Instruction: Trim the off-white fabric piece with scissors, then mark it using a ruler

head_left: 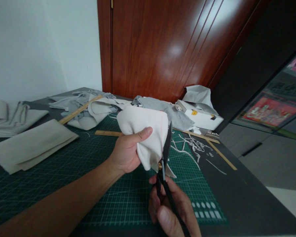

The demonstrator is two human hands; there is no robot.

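Note:
My left hand [128, 149] grips a piece of cream fabric [145, 120], its thumb lying on top and the other fingers hidden beneath. A faint pinkish line runs down near the fabric's right edge. My right hand [174, 205] is wrapped round the black handles of a pair of scissors [165, 154]. The blades point up and away from me along the fabric's right edge, with a narrow strip of fabric hanging to the right of the pivot. Both hands are above the green cutting mat [128, 200].
Folded cream cloth [34, 143] lies at the left. Grey and cream fabric pieces [81, 105] and a wooden ruler [108, 133] are behind my left hand. At the right are thin offcut strips [189, 144], more wooden strips [223, 154] and a white box [199, 115]. A wooden door [153, 49] stands behind.

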